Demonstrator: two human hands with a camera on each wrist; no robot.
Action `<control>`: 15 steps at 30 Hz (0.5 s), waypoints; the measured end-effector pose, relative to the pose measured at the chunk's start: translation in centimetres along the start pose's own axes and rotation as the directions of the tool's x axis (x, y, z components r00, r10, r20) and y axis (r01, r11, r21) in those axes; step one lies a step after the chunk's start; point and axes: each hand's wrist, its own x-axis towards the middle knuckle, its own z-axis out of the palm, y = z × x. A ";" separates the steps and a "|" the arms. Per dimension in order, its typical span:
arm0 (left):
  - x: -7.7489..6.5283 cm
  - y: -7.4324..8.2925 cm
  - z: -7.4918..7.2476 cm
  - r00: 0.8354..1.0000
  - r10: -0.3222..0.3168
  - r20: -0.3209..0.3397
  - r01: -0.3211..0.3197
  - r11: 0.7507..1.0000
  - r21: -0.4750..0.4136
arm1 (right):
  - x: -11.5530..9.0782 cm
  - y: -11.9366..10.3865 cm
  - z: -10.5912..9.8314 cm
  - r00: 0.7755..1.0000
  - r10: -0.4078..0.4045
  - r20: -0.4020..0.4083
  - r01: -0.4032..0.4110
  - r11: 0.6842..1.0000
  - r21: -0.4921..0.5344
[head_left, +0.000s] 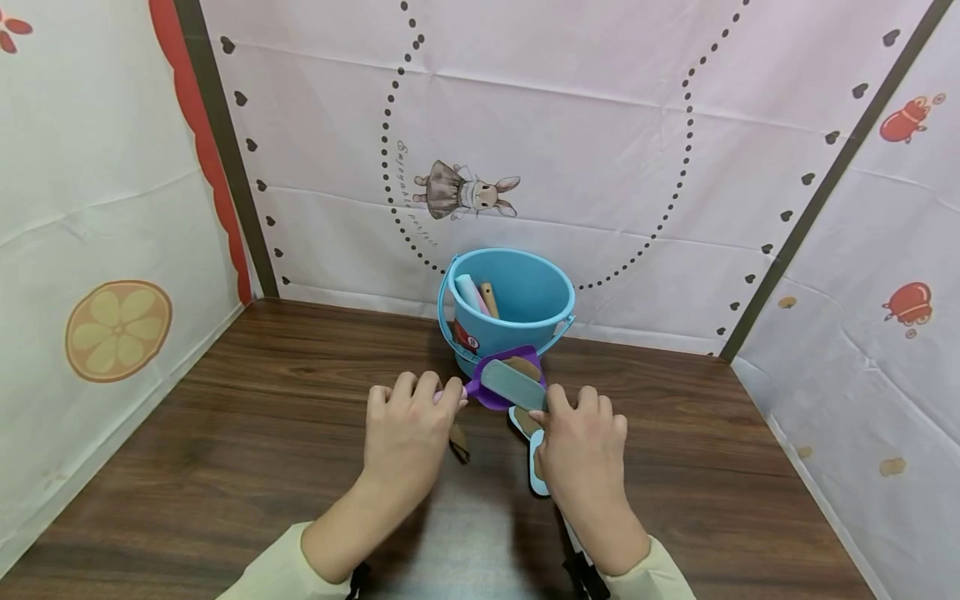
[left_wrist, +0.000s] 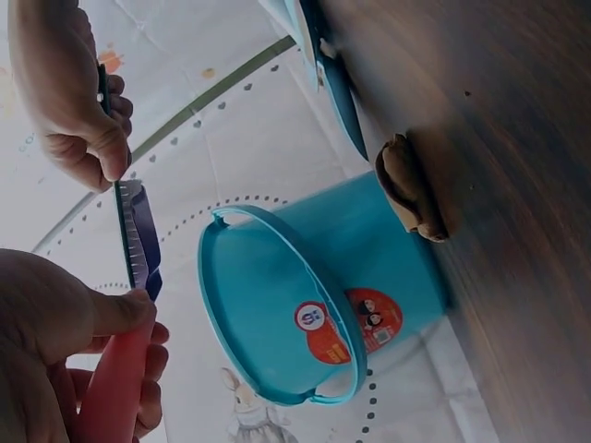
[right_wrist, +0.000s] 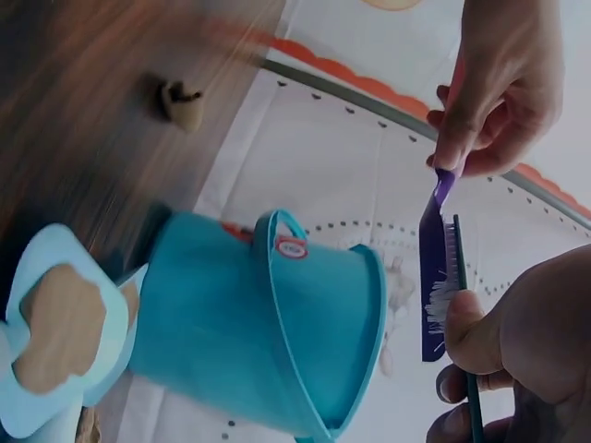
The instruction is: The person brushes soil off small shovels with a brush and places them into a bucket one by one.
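My left hand (head_left: 408, 425) grips the pink handle (left_wrist: 115, 388) of a small purple dustpan (head_left: 489, 398). My right hand (head_left: 585, 450) holds a brush with a flat grey-green back (head_left: 513, 385). The brush lies across the pan, and its white bristles (right_wrist: 441, 300) face into it. A brown patch (head_left: 525, 365) shows in the pan behind the brush; what it is I cannot tell. Both tools are held up off the table, in front of a blue bucket (head_left: 517, 329) with its handle hanging down. Inside the bucket stand a light-blue-and-pink stick (head_left: 471, 292) and a wooden handle (head_left: 489, 298).
A small brown object (head_left: 459, 442) lies on the wooden table (head_left: 285, 450), partly behind my left hand. Light blue pieces with brown middles (head_left: 537, 462) lie beside my right hand, partly covered. Printed cloth walls (head_left: 600, 167) enclose the back and sides.
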 end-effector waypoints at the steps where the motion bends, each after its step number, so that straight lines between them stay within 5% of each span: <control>1: 0.0 0.0 0.0 1.000 -0.003 -0.002 0.003 1.000 0.000 | 0.1 0.2 0.0 1.000 0.001 -0.005 -0.001 1.000 -0.005; 11: -0.3 0.1 0.1 1.000 -0.021 0.000 0.021 1.000 0.003 | 0.9 1.9 -0.4 0.998 0.066 -0.015 -0.066 0.998 0.018; 15: -0.3 0.4 0.0 0.999 -0.029 0.016 0.029 1.000 0.000 | 0.5 0.8 -0.9 1.000 -0.021 0.012 0.020 0.998 0.063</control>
